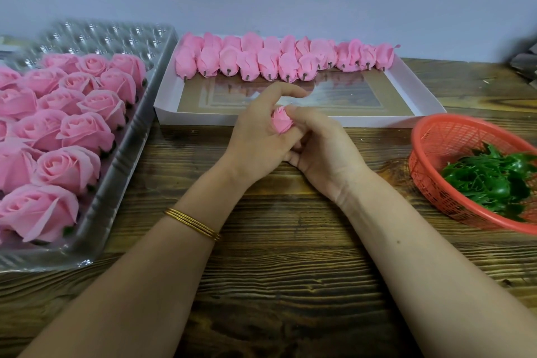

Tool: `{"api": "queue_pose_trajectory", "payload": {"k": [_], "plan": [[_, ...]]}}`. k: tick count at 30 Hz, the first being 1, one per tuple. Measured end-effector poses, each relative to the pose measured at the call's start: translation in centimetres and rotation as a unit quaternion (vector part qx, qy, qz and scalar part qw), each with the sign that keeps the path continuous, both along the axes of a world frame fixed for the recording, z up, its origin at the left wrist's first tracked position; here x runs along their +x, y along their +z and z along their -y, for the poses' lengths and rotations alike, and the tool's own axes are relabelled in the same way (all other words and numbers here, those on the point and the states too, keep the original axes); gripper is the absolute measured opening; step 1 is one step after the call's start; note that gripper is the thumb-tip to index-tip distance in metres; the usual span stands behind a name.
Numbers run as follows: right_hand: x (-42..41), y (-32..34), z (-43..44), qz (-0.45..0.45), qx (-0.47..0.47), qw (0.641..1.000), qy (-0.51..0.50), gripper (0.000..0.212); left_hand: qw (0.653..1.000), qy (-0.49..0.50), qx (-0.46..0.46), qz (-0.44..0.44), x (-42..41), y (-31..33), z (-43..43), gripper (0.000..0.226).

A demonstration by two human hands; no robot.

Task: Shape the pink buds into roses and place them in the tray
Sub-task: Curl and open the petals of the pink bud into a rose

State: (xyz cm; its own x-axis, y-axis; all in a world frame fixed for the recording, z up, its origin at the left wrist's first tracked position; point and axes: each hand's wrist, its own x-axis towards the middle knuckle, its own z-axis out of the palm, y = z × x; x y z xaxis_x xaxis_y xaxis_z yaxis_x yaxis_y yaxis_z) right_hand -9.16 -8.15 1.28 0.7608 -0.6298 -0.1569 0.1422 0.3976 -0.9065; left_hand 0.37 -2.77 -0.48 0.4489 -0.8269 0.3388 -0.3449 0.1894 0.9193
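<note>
From the head camera, you have one pink bud raised just above the table at the centre of your view. Your left hand cups it from below with curled fingers, forefinger stretched out over the top, and your right hand pinches it from the 3 o'clock side. The bud looks feather-light and soft, and its thin petals will likely crease or tear. Hold it by the firmer base and tease the outer petals open with your fingertips only. The clear plastic tray lies at 9 o'clock, its near rows filled with finished roses and empty cups at its far end, so you would reach over the blooms without brushing them. At 12 o'clock, a white box holds the waiting buds lined along its far wall. At 3 o'clock, a red basket of green leaves sits near your right forearm. Nothing stands between your hands and the tray.
</note>
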Motion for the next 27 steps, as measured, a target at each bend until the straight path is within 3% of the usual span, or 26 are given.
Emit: {"api": "queue_pose_trajectory", "payload": {"k": [3, 15, 21, 24, 27], "plan": [[-0.1, -0.1, 0.1, 0.015, 0.002, 1.0, 0.004, 0.027, 1.0, 0.001, -0.001, 0.007, 0.0, 0.0, 0.0, 0.038], [-0.1, -0.4, 0.2, 0.02, -0.017, 1.0, 0.011, 0.02, 1.0, -0.001, 0.003, 0.022, 0.0, 0.1, -0.1, 0.039], [0.0, -0.7, 0.5, 0.04, 0.029, 0.999, -0.005, 0.025, 0.996, 0.044, -0.032, -0.069, 0.1, 0.6, -0.1, 0.02], [0.0, -1.1, 0.1, 0.011, -0.041, 0.999, -0.008, 0.012, 0.989, 0.06, -0.052, -0.124, 0.1, 0.7, 0.2, 0.018], [0.2, -1.5, -0.9, -0.017, -0.157, 0.986, -0.046, 0.016, 0.984, 0.052, -0.058, -0.162, 0.0, 0.8, 0.4, 0.017]]}}
